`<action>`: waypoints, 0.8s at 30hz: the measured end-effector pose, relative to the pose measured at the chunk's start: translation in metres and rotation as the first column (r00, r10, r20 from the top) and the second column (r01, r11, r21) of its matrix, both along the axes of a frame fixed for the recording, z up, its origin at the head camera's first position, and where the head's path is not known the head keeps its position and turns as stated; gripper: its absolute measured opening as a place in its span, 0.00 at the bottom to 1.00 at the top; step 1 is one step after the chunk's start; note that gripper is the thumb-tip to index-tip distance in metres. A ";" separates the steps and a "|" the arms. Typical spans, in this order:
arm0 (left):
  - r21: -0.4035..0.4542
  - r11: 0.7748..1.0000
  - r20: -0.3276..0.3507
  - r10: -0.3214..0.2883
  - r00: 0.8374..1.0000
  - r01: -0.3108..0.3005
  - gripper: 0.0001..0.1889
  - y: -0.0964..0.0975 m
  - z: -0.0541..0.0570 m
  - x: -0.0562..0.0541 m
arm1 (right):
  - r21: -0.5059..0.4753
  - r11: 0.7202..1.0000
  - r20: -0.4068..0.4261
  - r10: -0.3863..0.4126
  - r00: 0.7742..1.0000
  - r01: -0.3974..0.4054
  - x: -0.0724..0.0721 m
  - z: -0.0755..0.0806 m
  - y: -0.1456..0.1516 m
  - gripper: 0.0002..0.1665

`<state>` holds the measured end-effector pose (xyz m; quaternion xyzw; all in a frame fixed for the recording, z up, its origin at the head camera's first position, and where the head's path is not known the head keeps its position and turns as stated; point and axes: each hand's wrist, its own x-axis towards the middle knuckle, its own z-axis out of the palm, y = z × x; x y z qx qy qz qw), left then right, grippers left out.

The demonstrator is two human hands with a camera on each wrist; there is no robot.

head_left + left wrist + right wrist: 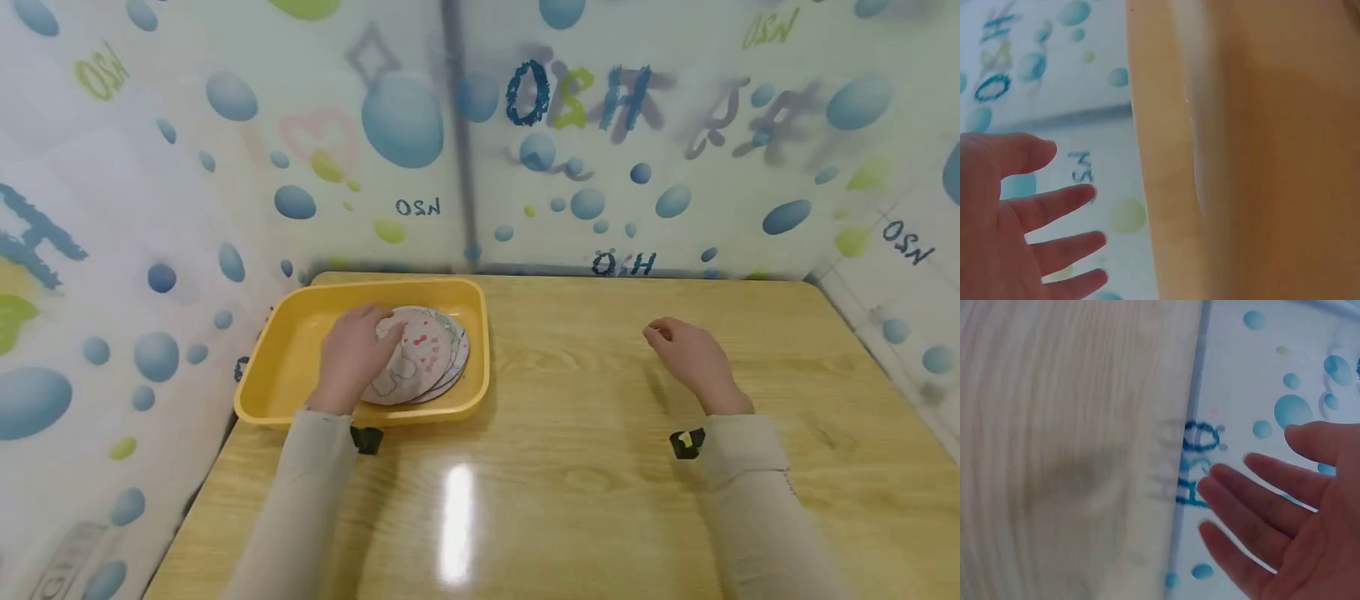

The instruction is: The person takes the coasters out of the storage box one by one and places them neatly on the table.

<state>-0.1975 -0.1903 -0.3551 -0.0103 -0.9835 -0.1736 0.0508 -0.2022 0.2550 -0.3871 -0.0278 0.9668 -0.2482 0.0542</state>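
Observation:
Over the yellow tray [480,367], my left hand [358,354] hovers with its fingers spread, overlapping a small pile of round printed discs [420,354] in the head view. The top disc is pale pink with red marks, and other discs peek out under its right side. In the left wrist view the fingers of the left hand [1029,219] are apart and hold nothing. My right hand [693,358] is above the wooden table [570,433], well to the right of the tray. Its fingers are loosely extended and hold nothing in the right wrist view.
A wall covering [495,200] with blue and green drops and lettering rises behind the table and along both sides. The tray stands at the table's back left, close to the left wall. Dark wrist devices show below both hands, the right one [687,443] plainest.

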 end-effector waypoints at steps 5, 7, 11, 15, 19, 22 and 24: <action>0.152 0.970 -0.099 0.206 0.973 -0.190 0.24 -0.032 -0.010 0.022 | -0.215 0.975 -0.082 -0.077 0.994 0.058 0.002 -0.020 -0.021 0.31; 0.210 0.937 -0.129 0.310 0.942 -0.280 0.23 -0.049 -0.014 0.030 | -0.297 0.952 -0.095 -0.106 0.990 0.073 0.002 -0.025 -0.029 0.28; 0.330 0.846 -0.204 0.497 0.843 -0.419 0.21 -0.081 -0.031 0.045 | -0.452 0.887 -0.105 -0.157 0.982 0.093 0.003 -0.031 -0.040 0.26; 0.537 0.706 -0.241 0.653 0.718 -0.461 0.20 -0.101 -0.054 0.054 | -0.633 0.766 -0.097 -0.222 0.970 0.112 0.002 -0.035 -0.050 0.27; 0.871 0.346 -0.027 0.742 0.670 -0.348 0.21 -0.109 -0.073 0.061 | -0.757 0.639 -0.065 -0.279 0.958 0.134 -0.002 -0.040 -0.058 0.25; 0.992 -0.040 0.114 0.703 0.702 -0.121 0.20 -0.113 -0.083 0.062 | -0.788 0.601 -0.057 -0.291 0.955 0.136 -0.006 -0.044 -0.062 0.24; 0.972 -0.234 0.143 0.659 0.739 0.021 0.20 -0.115 -0.087 0.062 | -0.819 0.564 -0.071 -0.279 0.958 0.103 -0.012 -0.050 -0.061 0.24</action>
